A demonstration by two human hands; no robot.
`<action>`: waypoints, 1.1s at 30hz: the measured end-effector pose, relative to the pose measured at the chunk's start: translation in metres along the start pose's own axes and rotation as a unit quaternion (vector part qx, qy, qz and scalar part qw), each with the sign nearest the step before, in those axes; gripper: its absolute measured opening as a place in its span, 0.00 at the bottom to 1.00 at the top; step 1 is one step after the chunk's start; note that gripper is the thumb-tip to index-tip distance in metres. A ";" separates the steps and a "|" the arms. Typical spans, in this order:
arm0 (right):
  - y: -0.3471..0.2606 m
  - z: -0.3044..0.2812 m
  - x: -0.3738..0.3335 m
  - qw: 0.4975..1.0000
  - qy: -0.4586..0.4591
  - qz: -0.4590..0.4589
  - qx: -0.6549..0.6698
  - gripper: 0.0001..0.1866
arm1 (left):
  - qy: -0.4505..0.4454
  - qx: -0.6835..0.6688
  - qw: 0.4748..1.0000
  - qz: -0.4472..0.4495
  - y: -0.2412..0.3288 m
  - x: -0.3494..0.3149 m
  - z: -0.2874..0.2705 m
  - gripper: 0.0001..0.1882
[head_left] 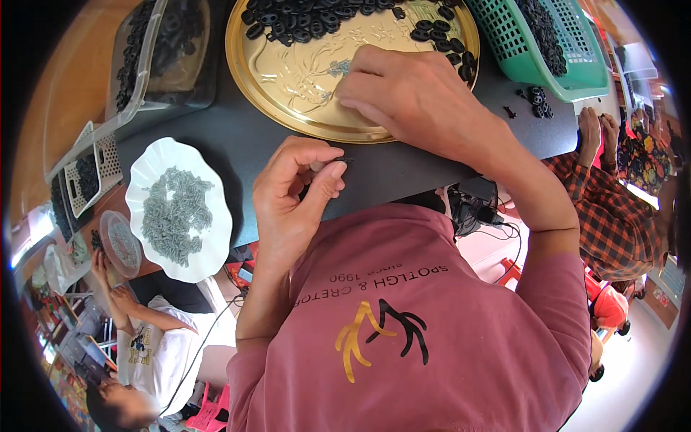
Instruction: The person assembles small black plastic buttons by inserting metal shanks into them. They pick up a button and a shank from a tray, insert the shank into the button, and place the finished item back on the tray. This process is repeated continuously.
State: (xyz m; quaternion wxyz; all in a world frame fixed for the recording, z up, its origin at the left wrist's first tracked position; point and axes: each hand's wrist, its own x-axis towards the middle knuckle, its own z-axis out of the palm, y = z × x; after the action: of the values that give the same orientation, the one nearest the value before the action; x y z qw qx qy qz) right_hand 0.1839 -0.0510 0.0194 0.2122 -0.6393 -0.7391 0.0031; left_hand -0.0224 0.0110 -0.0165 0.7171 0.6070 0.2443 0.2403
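My left hand (pixel 299 183) is closed, pinching a small black plastic piece (pixel 347 159) between thumb and forefinger, just off the near rim of a round golden tray (pixel 270 90). Over that tray my right hand (pixel 410 90) has its fingers curled and pressed together. Beside its knuckles lies a small cluster of silvery springs (pixel 338 68). Whatever the right fingertips hold is too small or hidden to make out. A heap of black oval pieces with two holes (pixel 302 23) covers the far part of the tray, and several smooth black oval pieces (pixel 440 36) lie along its right side.
A scalloped white dish (pixel 138 189) heaped with springs stands at left, near a clear box (pixel 144 72) of black parts. A green basket (pixel 515 54) with black parts is at far right, beside loose black pieces (pixel 541 102). Co-workers (pixel 165 331) (pixel 612 216) sit both sides.
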 end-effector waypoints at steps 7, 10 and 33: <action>0.003 0.009 0.014 0.999 -0.021 -0.012 -0.045 0.04 | -0.012 -0.013 1.000 0.004 0.001 0.000 -0.002 0.06; 0.002 0.008 0.019 0.998 -0.037 -0.019 -0.044 0.05 | -0.022 -0.015 1.000 -0.002 0.004 0.001 -0.002 0.06; 0.020 -0.001 0.036 0.999 -0.007 0.012 -0.043 0.07 | -0.017 -0.018 1.000 -0.008 0.002 -0.002 -0.005 0.06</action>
State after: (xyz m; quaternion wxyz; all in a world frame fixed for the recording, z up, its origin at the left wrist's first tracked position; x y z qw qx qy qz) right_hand 0.1998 -0.0131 0.0260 0.1795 -0.6565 -0.7324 -0.0218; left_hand -0.0270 0.0137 -0.0151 0.7338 0.5958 0.2325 0.2291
